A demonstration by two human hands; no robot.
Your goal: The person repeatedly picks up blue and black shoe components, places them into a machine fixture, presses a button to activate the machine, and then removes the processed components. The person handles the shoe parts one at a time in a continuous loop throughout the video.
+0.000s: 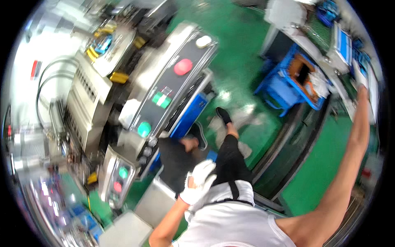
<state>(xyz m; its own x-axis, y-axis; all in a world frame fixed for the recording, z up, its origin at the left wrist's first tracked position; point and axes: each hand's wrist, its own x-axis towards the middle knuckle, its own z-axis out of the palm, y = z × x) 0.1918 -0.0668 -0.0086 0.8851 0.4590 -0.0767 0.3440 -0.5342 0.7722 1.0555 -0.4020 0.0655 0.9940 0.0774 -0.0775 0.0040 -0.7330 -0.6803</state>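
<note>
My left hand [199, 182], in a white glove, hovers in front of my waist above my lap. Its fingers are apart and nothing shows in them. On the far right, my right arm reaches out to a bench. My right hand [360, 75] is small and blurred there, beside a blue-and-white box [342, 43] and some dark blue items [362, 57]. Whether its fingers hold anything is unclear. Closest to my left hand on the other side stands a machine control panel [158, 88] with large red, green and white buttons.
A blue plastic stool [284, 92] carries a brown tray [297, 71], a dark flat object and crumpled white material. Dark rails [290, 144] cross the green floor [321, 164]. Beige machinery [88, 94] with cables fills the left. A smaller button panel [118, 181] sits lower left.
</note>
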